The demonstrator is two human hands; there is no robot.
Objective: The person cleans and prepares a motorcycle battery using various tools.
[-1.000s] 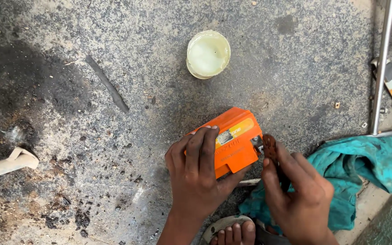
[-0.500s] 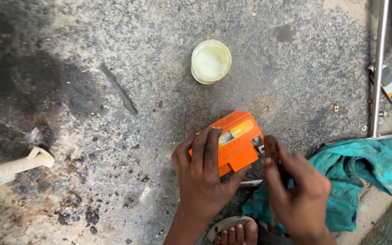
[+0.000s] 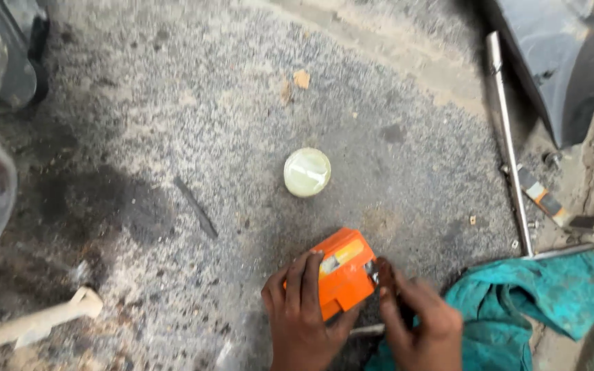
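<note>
left hand fingers clamp orange box to steady it on floor, lower centre; right hand fingers pinch its right edge.

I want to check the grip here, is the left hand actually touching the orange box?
Touching. The head view shows the left hand with its fingers laid over the top of the orange box, no gap between them.

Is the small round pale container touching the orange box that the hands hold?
No, the round pale container stands apart on the gritty floor, with bare ground between it and the orange box.
</note>
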